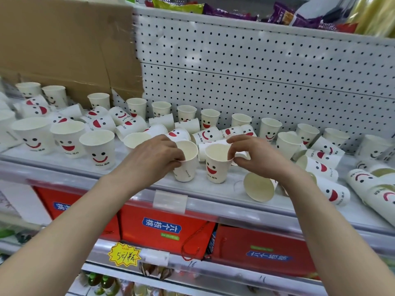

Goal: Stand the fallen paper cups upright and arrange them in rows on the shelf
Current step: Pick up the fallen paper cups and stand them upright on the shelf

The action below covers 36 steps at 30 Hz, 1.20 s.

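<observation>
- Head view: left hand (pixel 157 155) fingers pinch the rim of one upright cup (pixel 186 161); right hand (pixel 254 155) fingers pinch the smiley cup (pixel 216 164) rim, both at the shelf (pixel 205 189) front.
- Set both bases flat, touching, in line with the left front row (pixel 66 138); turn the left cup's face forward.
- Grip lightly: rims probably crush.

The white paper cups with red smiling faces (pixel 215 165) look matt and smooth, their insides a plain cream. The white metal shelf (pixel 205 186) has a painted, faintly shiny surface, and its clear plastic price strip (pixel 171 200) is glossy. Behind stands a white perforated metal back panel (pixel 267 77), matt. The brown corrugated cardboard sheet (pixel 64 43) is dull and rough-edged. The red cardboard gift boxes (pixel 162 229) below are slightly glossy.
</observation>
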Each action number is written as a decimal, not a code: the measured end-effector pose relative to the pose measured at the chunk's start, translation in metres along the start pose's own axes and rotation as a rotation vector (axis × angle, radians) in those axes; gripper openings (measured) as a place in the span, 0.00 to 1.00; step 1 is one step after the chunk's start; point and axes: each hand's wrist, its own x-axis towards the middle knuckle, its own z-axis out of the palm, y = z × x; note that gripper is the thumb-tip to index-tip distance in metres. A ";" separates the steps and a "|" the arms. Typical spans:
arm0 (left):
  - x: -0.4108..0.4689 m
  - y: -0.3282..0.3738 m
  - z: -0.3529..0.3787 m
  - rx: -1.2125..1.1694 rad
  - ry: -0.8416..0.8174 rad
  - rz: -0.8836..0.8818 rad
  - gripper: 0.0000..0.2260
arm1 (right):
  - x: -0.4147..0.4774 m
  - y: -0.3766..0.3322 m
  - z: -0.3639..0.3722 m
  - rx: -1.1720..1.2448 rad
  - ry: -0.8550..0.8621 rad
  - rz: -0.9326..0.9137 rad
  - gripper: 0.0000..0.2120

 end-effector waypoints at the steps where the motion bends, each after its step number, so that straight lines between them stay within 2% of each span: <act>1: 0.000 0.000 -0.001 -0.002 0.002 0.005 0.04 | 0.000 -0.001 0.000 -0.001 0.000 0.000 0.09; 9: 0.007 0.011 0.006 -0.066 -0.023 -0.053 0.08 | -0.004 -0.006 0.006 -0.022 0.001 0.015 0.10; 12: 0.008 0.010 0.009 -0.075 0.017 -0.031 0.09 | -0.007 -0.005 0.007 0.065 0.018 0.078 0.16; 16: 0.005 0.011 0.011 -0.057 0.155 -0.022 0.18 | -0.023 0.003 -0.006 0.193 0.225 0.151 0.25; 19: 0.008 0.030 0.015 -0.088 0.296 0.025 0.17 | -0.044 0.021 -0.023 0.164 0.374 0.239 0.28; 22: 0.016 0.065 0.028 -0.149 0.313 0.091 0.17 | -0.068 0.042 -0.037 0.091 0.341 0.336 0.30; 26: 0.034 0.114 0.058 -0.210 0.160 0.091 0.23 | -0.091 0.059 -0.047 -0.038 0.174 0.366 0.25; 28: 0.045 0.131 0.072 -0.220 0.108 0.068 0.24 | -0.097 0.070 -0.048 -0.099 0.148 0.356 0.22; 31: 0.061 0.145 0.083 -0.160 0.116 0.041 0.20 | -0.100 0.087 -0.044 -0.161 0.153 0.303 0.17; 36: 0.080 0.155 0.079 -0.140 0.143 -0.129 0.09 | -0.093 0.106 -0.039 -0.214 0.182 0.172 0.09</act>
